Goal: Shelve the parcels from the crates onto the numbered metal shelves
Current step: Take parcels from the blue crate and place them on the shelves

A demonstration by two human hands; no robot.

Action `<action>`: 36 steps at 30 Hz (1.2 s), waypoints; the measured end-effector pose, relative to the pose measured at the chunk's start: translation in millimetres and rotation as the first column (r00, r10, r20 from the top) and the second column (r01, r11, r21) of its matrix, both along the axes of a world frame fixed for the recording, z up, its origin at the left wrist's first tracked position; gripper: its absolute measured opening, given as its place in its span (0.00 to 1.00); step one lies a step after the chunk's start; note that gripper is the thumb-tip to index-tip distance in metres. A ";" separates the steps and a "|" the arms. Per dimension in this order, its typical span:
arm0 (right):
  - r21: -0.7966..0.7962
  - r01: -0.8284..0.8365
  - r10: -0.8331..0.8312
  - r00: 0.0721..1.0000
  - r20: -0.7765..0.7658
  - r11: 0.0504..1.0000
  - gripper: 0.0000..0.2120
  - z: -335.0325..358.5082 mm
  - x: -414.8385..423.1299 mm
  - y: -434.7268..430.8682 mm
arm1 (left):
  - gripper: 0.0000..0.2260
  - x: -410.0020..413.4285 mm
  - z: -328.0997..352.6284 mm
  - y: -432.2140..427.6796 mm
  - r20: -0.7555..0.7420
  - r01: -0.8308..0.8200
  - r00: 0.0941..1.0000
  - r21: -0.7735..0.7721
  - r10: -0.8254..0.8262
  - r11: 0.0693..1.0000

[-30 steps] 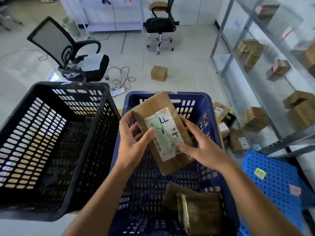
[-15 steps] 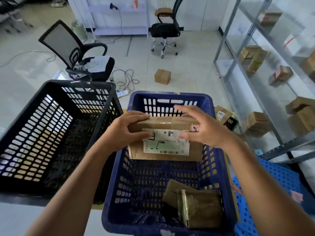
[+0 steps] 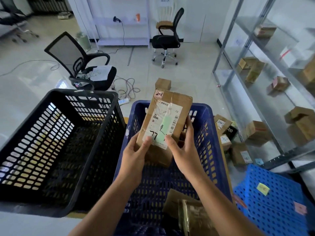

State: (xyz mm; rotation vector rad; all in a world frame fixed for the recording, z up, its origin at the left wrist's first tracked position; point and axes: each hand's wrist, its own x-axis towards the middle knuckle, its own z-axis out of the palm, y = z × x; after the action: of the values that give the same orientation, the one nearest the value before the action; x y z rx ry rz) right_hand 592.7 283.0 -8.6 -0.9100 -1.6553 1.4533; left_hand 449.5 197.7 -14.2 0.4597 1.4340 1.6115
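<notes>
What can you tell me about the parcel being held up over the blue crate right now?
The parcel is a flat brown cardboard box, taped and slightly creased, held nearly upright and tilted to the right above the blue crate. A white shipping label with a barcode and a green strip covers its face, with "77" handwritten in black. A small pink sticker at its top left corner reads "2-1". The left hand grips its lower left edge; the right hand holds its lower right side.

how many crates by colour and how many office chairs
black crate: 1
dark blue crate: 1
office chairs: 2
total: 4
The bright blue perforated piece at lower right is left out; it is only partly in view.
</notes>
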 end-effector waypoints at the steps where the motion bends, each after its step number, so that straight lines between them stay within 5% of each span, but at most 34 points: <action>1: -0.008 0.010 -0.011 1.000 -0.009 1.000 0.38 0.4 -0.5 2.8 | 0.21 2.4 0.1 0.0 -0.045 0.009 0.999 -0.017 -0.010 1.000; 6: -0.024 -0.021 0.022 0.999 0.042 0.999 0.31 1.7 7.6 18.8 | 0.34 -9.0 12.1 2.2 -0.193 0.087 0.977 -0.033 -0.092 0.996; 20: 0.048 -0.040 0.029 0.979 0.201 0.998 0.41 25.3 33.1 -10.3 | 0.30 3.3 16.0 3.7 -0.378 0.309 0.890 0.091 -0.254 0.947; 28: 0.067 0.263 -0.271 0.916 0.296 0.962 0.35 41.6 58.8 -81.3 | 0.27 16.9 16.6 -19.6 -0.291 0.515 0.841 0.172 -0.457 0.839; 36: -0.003 0.643 -0.633 0.755 0.171 0.766 0.38 35.3 97.6 -186.0 | 0.33 20.4 25.4 -55.7 -0.325 0.759 0.621 0.024 -0.714 0.650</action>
State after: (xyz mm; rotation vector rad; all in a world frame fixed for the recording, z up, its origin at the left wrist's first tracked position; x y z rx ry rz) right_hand 690.2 97.0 26.7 -1.4874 -1.2106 0.9666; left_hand 469.9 142.0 11.2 1.2544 1.0719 0.9813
